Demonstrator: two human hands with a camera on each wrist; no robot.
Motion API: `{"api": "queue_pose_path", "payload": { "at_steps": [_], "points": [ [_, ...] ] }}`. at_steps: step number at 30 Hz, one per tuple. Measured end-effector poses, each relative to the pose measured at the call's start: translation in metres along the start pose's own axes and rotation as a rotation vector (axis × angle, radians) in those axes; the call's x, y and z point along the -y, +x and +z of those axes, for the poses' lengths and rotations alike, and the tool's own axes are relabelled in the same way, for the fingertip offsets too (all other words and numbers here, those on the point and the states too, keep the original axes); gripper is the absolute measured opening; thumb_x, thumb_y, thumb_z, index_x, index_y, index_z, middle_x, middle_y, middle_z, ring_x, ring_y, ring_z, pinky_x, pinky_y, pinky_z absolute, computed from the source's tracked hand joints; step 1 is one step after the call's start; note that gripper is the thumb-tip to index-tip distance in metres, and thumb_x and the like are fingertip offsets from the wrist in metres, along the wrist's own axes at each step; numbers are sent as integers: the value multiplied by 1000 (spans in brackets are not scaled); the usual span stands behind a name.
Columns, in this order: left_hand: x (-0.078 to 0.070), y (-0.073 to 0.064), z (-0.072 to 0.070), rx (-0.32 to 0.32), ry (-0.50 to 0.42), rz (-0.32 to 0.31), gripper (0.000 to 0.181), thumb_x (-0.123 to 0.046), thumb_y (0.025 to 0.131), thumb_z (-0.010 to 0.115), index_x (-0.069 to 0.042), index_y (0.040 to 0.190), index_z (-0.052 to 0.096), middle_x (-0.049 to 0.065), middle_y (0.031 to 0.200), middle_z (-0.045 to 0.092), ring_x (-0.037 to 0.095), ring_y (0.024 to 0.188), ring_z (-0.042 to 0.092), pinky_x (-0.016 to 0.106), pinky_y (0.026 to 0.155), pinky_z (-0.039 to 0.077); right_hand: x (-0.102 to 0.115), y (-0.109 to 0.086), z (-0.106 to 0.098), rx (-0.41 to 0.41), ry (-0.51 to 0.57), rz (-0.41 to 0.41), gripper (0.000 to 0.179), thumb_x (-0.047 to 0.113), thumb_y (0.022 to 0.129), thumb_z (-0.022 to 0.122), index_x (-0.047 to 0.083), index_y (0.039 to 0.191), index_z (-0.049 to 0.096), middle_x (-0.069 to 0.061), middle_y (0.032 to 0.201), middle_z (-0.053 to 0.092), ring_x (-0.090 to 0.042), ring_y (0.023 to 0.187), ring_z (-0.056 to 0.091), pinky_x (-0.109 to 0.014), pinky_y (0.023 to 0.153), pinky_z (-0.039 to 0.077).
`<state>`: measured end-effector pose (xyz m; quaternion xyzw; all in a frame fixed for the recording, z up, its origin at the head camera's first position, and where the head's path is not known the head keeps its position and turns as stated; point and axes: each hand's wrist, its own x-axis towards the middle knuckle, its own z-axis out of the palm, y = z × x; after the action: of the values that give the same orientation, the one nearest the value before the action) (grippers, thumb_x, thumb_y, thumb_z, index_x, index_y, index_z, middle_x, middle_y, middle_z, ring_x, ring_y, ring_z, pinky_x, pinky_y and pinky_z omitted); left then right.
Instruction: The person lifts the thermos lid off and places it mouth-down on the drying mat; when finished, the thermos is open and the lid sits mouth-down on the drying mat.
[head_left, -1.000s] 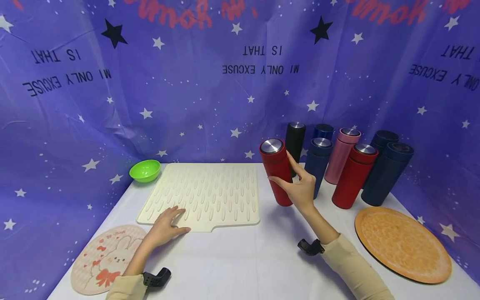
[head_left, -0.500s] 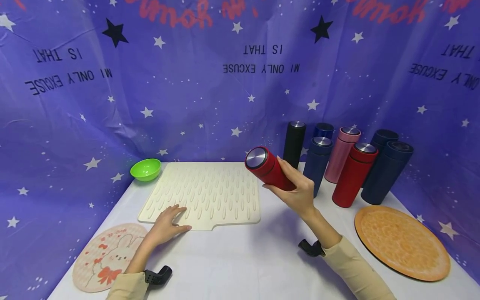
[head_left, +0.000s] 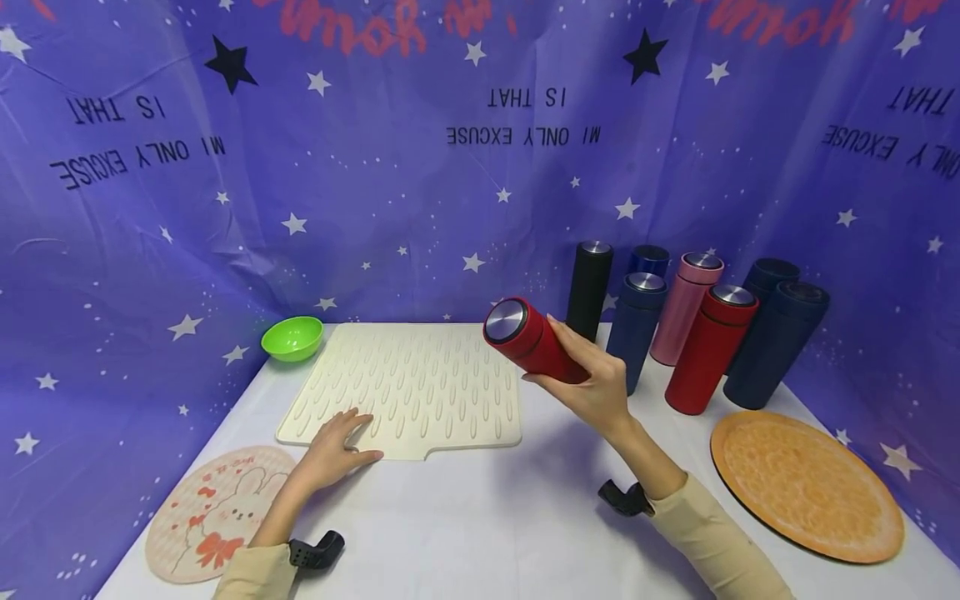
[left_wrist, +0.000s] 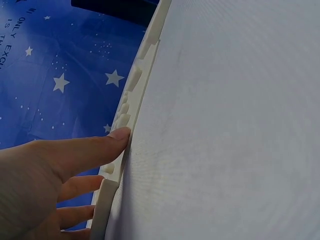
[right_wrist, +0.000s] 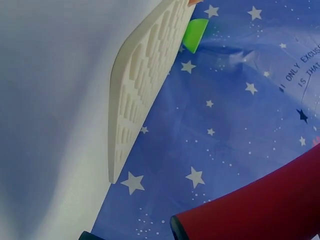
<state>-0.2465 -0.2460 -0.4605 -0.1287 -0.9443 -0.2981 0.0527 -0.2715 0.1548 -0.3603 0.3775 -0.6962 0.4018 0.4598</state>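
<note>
Purple cloth printed with stars and lettering hangs behind and beside a white worktop. At far left lies a round rabbit mat, partly covered by the left forearm, with a green bowl beyond it. Next comes a cream ribbed board; the left hand rests at its near edge, fingers loosely spread, thumb against the rim — holding nothing. Further right, the right hand grips a red flask, thumb and fingers round its body. It is raised and tilted, silver lid to the left, and blocks sight of part of the board's right edge. Behind that hand stands a black flask, its base hidden; then come two blue flasks, a pink flask, another red flask and two navy flasks — all upright, closely grouped. Nearer, at far right, lies a round orange mat.
</note>
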Motion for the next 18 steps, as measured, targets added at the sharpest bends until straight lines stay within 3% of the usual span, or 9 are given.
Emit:
{"api": "queue_pose_path", "payload": {
  "at_steps": [7,10,14,18],
  "points": [
    [-5,1,-1,2,-9,5,72,-36,79,78,3,134,51,37,142,33,58,133,20,71,104,18,5,2,-3,79,51,-18,83,4,48,95,-2,124,63,-17,119,65,-33,107,64,-27,97,47],
    [-13,4,-3,-29,-9,46,71,-35,79,79,1,134,51,35,142,35,57,133,21,71,105,20,6,1,-4,137,59,-22,82,5,50,95,-1,125,63,-16,120,65,-32,107,64,-27,96,48],
    [-36,7,-8,-62,-44,143,69,-33,79,79,-5,136,52,28,144,38,52,136,23,71,104,21,7,-3,-6,210,41,-12,82,9,53,95,2,127,62,-13,121,65,-31,107,64,-27,95,49],
    [-68,12,-15,-63,-82,257,71,-36,80,79,-12,140,49,17,149,37,41,141,19,70,106,20,10,-6,-8,274,47,3,80,10,56,94,4,129,62,-11,123,65,-29,109,64,-31,93,51]
  ]
}}
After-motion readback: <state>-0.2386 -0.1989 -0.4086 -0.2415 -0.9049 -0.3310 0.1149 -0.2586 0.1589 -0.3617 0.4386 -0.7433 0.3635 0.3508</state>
